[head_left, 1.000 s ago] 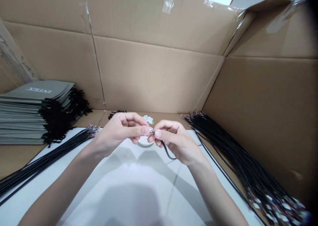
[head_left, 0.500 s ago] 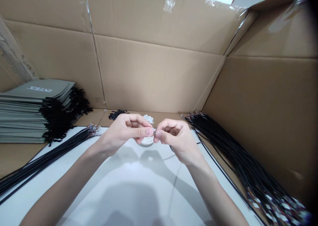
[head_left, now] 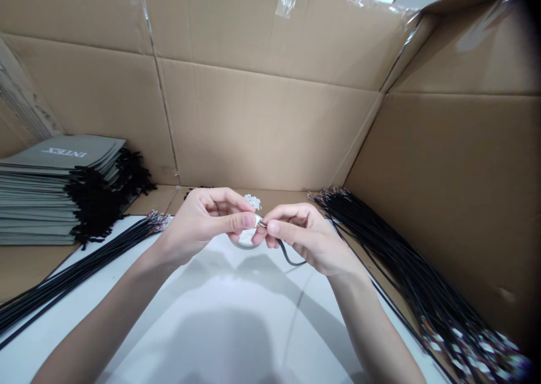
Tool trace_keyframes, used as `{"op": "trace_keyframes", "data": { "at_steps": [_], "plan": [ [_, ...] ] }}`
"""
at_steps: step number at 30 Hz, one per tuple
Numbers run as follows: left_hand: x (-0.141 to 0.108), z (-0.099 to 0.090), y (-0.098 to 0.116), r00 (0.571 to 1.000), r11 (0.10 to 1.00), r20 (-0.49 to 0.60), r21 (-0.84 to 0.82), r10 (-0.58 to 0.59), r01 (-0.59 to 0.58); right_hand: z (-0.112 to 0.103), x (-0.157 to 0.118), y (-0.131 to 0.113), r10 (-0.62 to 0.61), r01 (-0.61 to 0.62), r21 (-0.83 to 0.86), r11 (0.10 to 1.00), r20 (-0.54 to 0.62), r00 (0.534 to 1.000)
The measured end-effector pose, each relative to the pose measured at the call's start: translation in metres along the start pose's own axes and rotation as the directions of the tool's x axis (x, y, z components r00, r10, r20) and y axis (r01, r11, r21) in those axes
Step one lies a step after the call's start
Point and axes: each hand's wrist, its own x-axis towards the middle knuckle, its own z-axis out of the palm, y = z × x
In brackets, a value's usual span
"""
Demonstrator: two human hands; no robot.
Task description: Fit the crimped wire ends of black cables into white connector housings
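Note:
Thin coloured wires point(head_left: 262, 224) at the end of a black cable point(head_left: 288, 257) show between my two hands. My right hand point(head_left: 302, 235) pinches the cable near these wires, and the cable curves down beneath its fingers. My left hand point(head_left: 213, 220) closes thumb and fingers on a small white piece point(head_left: 257, 219) at the wire tips; its shape is mostly hidden. Behind the fingers, a round white dish point(head_left: 247, 241) rests on the white table point(head_left: 220, 316). A little pile of white parts point(head_left: 252, 201) lies beyond the dish.
Black cables with coloured wire ends lie in a bundle at left point(head_left: 93, 266) and a larger bundle at right point(head_left: 393, 254). Grey INTEX sheets point(head_left: 38, 198) with black strips are stacked at the far left. Cardboard walls point(head_left: 266, 125) stand behind and to the right.
My right hand has shifted slightly right and turned, showing more of the wires and the black cable. My left hand has moved slightly left and now covers most of the black parts behind it.

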Motion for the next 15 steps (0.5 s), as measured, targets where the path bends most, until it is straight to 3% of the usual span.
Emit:
{"op": "trace_keyframes", "data": {
  "at_steps": [3,6,10,15],
  "plan": [
    [0.0,0.003,0.003,0.998,0.997,-0.051,0.065,0.047,-0.043,0.001,0.001,0.002,-0.015,0.015,-0.015,1.0,-0.033,0.999],
    [-0.004,0.007,0.006,0.984,0.974,-0.127,0.204,0.124,-0.097,0.006,0.0,0.005,-0.119,0.098,-0.152,0.984,-0.136,0.984],
    [-0.012,0.011,0.009,0.941,0.876,-0.179,0.447,0.287,-0.182,0.02,-0.005,0.007,-0.332,0.211,-0.402,0.891,-0.26,0.907],
    [-0.021,0.015,0.011,0.89,0.735,-0.115,0.616,0.441,-0.284,0.03,-0.012,0.01,-0.511,0.306,-0.58,0.755,-0.229,0.828]
  ]
}}
